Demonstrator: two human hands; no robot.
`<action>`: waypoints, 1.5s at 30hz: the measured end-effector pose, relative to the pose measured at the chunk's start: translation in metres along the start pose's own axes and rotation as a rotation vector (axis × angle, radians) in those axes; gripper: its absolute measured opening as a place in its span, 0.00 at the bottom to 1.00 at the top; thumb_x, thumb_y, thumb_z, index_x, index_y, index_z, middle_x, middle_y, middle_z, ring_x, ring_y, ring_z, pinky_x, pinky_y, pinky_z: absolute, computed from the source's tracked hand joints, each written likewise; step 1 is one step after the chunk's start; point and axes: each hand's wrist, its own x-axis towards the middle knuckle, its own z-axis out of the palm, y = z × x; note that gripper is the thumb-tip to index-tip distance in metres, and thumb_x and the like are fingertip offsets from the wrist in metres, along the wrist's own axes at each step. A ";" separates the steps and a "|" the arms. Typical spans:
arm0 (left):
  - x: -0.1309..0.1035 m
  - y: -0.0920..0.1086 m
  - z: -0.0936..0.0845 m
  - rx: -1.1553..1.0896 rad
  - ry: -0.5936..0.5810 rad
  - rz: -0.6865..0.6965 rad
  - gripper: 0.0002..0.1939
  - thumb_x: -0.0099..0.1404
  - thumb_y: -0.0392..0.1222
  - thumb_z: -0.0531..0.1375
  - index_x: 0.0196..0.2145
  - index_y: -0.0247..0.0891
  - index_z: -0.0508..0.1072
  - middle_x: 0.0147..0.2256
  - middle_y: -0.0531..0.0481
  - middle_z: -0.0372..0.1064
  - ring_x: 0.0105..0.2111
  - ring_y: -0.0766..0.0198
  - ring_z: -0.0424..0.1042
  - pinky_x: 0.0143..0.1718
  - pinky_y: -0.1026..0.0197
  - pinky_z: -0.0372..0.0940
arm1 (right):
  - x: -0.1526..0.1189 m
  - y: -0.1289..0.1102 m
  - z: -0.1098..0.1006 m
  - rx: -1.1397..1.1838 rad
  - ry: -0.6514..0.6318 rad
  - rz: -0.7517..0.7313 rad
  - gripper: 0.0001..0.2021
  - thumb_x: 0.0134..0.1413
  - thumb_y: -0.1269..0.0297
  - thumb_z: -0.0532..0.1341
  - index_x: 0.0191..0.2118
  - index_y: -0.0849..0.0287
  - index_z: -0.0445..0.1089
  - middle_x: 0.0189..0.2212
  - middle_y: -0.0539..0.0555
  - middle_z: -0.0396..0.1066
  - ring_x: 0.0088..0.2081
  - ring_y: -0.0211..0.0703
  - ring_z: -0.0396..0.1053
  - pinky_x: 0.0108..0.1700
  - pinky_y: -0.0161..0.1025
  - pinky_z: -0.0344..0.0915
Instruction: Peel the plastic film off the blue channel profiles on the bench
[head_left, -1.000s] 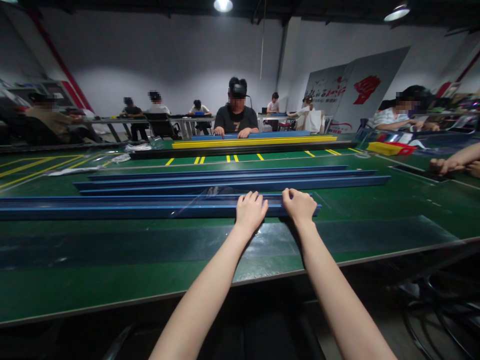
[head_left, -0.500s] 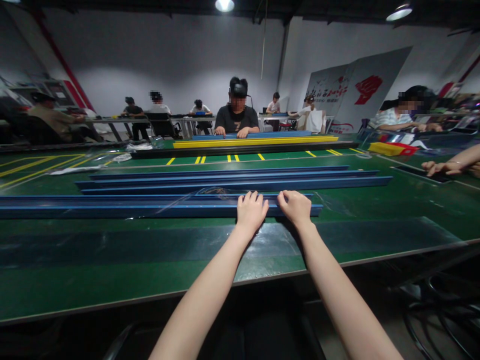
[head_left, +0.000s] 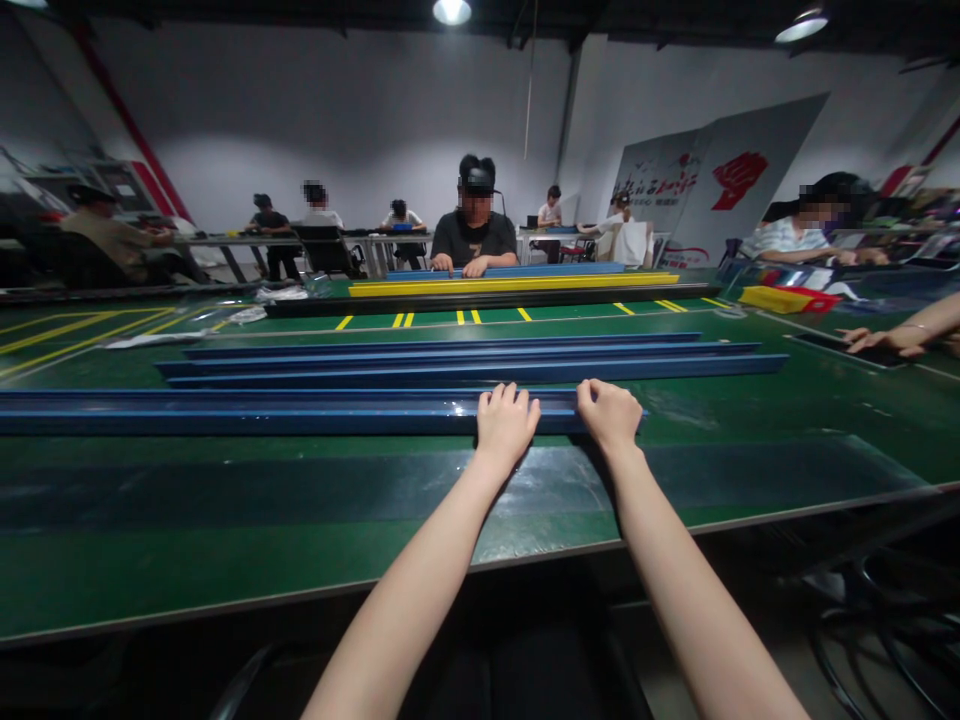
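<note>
A long blue channel-shaped strip point(head_left: 225, 412) lies across the table in front of me, running out of view at the left. My left hand point(head_left: 507, 425) rests over it near its right end, fingers curled across the channel. Just to the right, my right hand point(head_left: 611, 412) is closed in a pinch above the same strip. Thin clear film point(head_left: 679, 408) shows beside my right hand and appears to run into its grip, though my fingers hide the pinched part.
Several more blue strips point(head_left: 480, 368) lie behind. A flat clear sheet point(head_left: 300, 490) lies along the front of the green table point(head_left: 225, 575). Across the table, a co-worker point(head_left: 474, 235) handles strips beside a yellow strip point(head_left: 517, 285). Another person's hand point(head_left: 889, 338) is at the right over a dark flat device point(head_left: 844, 348).
My right hand has moved right along the strip, away from my left hand, which stays nearly still. The loose clear film over the strip left of my hands no longer shows there.
</note>
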 end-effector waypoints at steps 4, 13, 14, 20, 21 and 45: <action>0.000 0.001 -0.002 0.003 -0.011 0.008 0.17 0.65 0.45 0.46 0.39 0.36 0.71 0.44 0.45 0.69 0.47 0.56 0.63 0.44 0.53 0.56 | -0.005 -0.005 0.004 0.074 0.001 -0.171 0.18 0.54 0.60 0.48 0.27 0.59 0.73 0.27 0.55 0.73 0.28 0.38 0.67 0.27 0.33 0.48; 0.001 0.001 -0.005 -0.007 -0.024 -0.017 0.17 0.65 0.45 0.46 0.37 0.38 0.71 0.42 0.47 0.69 0.44 0.58 0.64 0.42 0.55 0.55 | -0.006 -0.009 0.001 0.141 -0.027 -0.197 0.18 0.55 0.59 0.47 0.29 0.58 0.73 0.27 0.54 0.73 0.28 0.37 0.66 0.28 0.32 0.47; 0.002 0.000 -0.006 -0.008 -0.029 -0.028 0.17 0.65 0.45 0.46 0.36 0.38 0.72 0.41 0.47 0.70 0.43 0.58 0.65 0.41 0.55 0.55 | -0.005 -0.007 0.000 0.120 -0.017 -0.138 0.18 0.55 0.59 0.47 0.29 0.58 0.73 0.26 0.54 0.73 0.27 0.37 0.65 0.27 0.32 0.46; 0.004 -0.003 -0.011 0.027 -0.041 -0.134 0.19 0.65 0.44 0.45 0.32 0.36 0.73 0.35 0.47 0.71 0.38 0.57 0.65 0.38 0.56 0.54 | -0.001 -0.001 -0.005 0.025 -0.003 0.160 0.19 0.54 0.58 0.47 0.32 0.58 0.74 0.25 0.57 0.72 0.24 0.38 0.64 0.25 0.34 0.43; 0.004 -0.003 -0.012 0.034 -0.039 -0.141 0.19 0.65 0.44 0.45 0.32 0.36 0.73 0.35 0.46 0.71 0.38 0.57 0.65 0.37 0.56 0.54 | -0.001 -0.002 -0.005 0.014 -0.012 0.156 0.19 0.54 0.58 0.47 0.32 0.58 0.74 0.25 0.58 0.72 0.24 0.39 0.64 0.25 0.34 0.43; 0.008 -0.008 -0.016 0.034 -0.044 -0.137 0.15 0.64 0.38 0.46 0.29 0.37 0.72 0.32 0.47 0.72 0.36 0.59 0.66 0.40 0.56 0.52 | -0.004 -0.008 -0.006 -0.010 -0.040 0.095 0.20 0.54 0.58 0.47 0.33 0.57 0.75 0.25 0.58 0.72 0.25 0.40 0.66 0.26 0.33 0.47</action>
